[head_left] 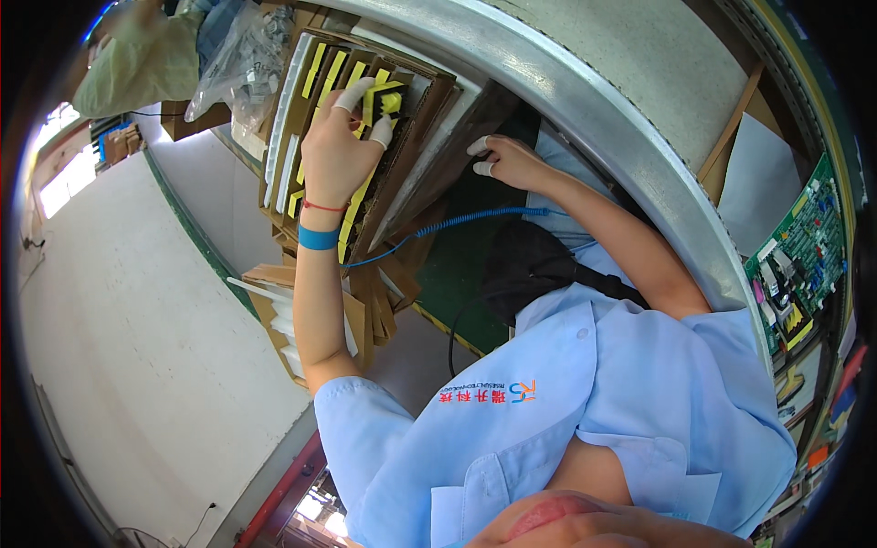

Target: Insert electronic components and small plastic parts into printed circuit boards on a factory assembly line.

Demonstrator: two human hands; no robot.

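Note:
My left hand [340, 153], with white finger cots and a blue wrist strap [318, 238], pinches a small yellow-and-black transformer [390, 102] between thumb and fingers. It is over an open cardboard box [441, 92]. Inside that box, rows of yellow-topped parts [313, 71] stand between cardboard strips. My right hand [513, 163] is to the right of the box, near my lap. Its thumb and forefinger, also in white cots, are apart with nothing between them.
A coiled blue cord [466, 219] runs from the strap across my lap. A curved metal edge [585, 87] borders the bench at right, where a green circuit board [804, 242] lies. Torn cardboard [370, 310] is below the box; a clear plastic bag [242, 78] is beyond.

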